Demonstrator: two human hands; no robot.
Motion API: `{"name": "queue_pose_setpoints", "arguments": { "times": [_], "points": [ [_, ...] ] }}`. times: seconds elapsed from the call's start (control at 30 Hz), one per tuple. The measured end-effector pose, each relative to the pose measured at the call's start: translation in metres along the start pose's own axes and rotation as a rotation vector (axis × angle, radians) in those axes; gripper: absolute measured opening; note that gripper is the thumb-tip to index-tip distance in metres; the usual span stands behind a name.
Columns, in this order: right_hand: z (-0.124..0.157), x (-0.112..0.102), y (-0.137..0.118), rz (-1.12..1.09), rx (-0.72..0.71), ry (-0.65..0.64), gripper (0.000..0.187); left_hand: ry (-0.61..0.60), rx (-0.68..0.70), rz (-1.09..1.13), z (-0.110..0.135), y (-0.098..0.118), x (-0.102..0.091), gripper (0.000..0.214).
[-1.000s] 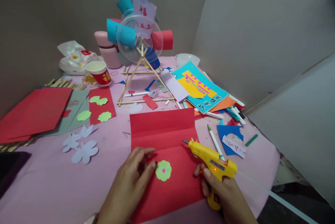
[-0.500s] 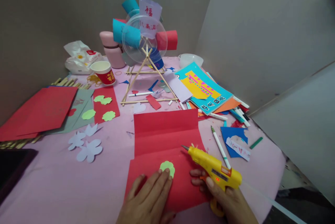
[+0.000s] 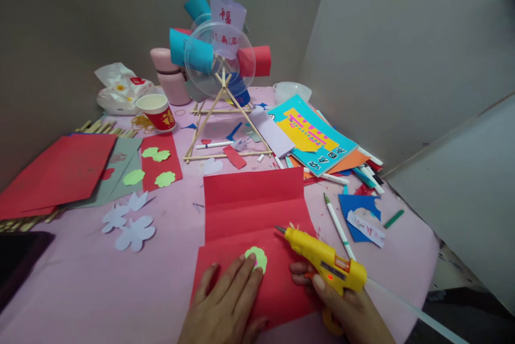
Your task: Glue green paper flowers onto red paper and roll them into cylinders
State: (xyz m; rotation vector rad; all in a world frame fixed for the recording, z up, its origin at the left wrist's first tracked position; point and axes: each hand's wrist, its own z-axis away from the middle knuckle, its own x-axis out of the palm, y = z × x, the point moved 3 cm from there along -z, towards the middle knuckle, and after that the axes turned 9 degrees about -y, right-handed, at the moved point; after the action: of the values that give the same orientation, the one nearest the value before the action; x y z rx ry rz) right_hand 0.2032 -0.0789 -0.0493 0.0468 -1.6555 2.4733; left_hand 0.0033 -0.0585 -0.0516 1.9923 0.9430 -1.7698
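My left hand [image 3: 227,301] lies flat with fingers stretched out on a folded red paper sheet [image 3: 253,210], its fingertips pressing on a small green paper flower [image 3: 257,257]. My right hand [image 3: 341,306] is wrapped round the grip of a yellow glue gun [image 3: 325,263]. The gun's nozzle points left, a little above the red sheet and just right of the flower. A clear glue stick [image 3: 410,309] sticks out of the gun's back.
A stick-and-paper wheel model [image 3: 219,59] stands at the back on the pink tablecloth [image 3: 80,279]. Red sheets [image 3: 60,167], green flowers [image 3: 164,178] and pale flower cut-outs [image 3: 134,234] lie left. Coloured paper [image 3: 311,137], pens [image 3: 338,226], a paper cup [image 3: 156,110] and a pink bottle [image 3: 171,78] surround them.
My left hand slid onto the green flower and now presses it flat. The glue gun shifted slightly left and down with my right hand.
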Motion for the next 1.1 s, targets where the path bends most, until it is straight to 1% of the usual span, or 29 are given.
{"name": "queue_pose_setpoints", "arguments": {
  "times": [0.1,0.27,0.33,0.47,0.57,0.73,0.8,0.9,0.97,1.03,1.1],
  "points": [
    [0.000,0.000,0.002,-0.021,0.004,0.005,0.046,-0.008,-0.002,0.012,-0.001,0.000,0.001,0.038],
    [0.000,0.001,0.003,-0.106,-0.004,0.020,0.040,-0.019,-0.009,0.057,-0.001,-0.001,0.004,0.042],
    [0.000,0.001,0.003,-0.107,0.003,0.020,0.039,-0.015,-0.040,0.103,0.000,-0.002,0.003,0.044],
    [0.000,0.000,0.004,-0.132,-0.005,0.002,0.038,0.024,-0.148,0.221,0.005,-0.009,-0.001,0.049],
    [0.000,0.000,0.005,-0.144,-0.001,-0.003,0.038,0.054,-0.181,0.227,0.007,-0.013,-0.004,0.050],
    [0.000,0.000,0.005,-0.148,0.001,0.002,0.039,0.010,-0.125,0.136,0.006,-0.013,-0.002,0.041],
    [0.000,0.000,0.004,-0.140,0.001,0.001,0.039,0.005,-0.141,0.153,0.005,-0.013,-0.001,0.038],
    [0.000,0.000,0.002,-0.108,-0.005,0.005,0.040,0.028,-0.174,0.209,0.001,-0.014,-0.002,0.039],
    [0.000,0.000,0.001,-0.087,-0.008,0.001,0.042,0.026,-0.137,0.190,-0.003,-0.012,-0.004,0.042],
    [0.000,-0.001,0.001,-0.064,-0.005,-0.005,0.043,0.011,-0.060,0.136,-0.007,-0.009,-0.005,0.044],
    [0.000,-0.001,0.001,-0.041,0.000,-0.003,0.043,-0.003,-0.014,0.095,-0.010,-0.006,-0.005,0.045]
  ]
}}
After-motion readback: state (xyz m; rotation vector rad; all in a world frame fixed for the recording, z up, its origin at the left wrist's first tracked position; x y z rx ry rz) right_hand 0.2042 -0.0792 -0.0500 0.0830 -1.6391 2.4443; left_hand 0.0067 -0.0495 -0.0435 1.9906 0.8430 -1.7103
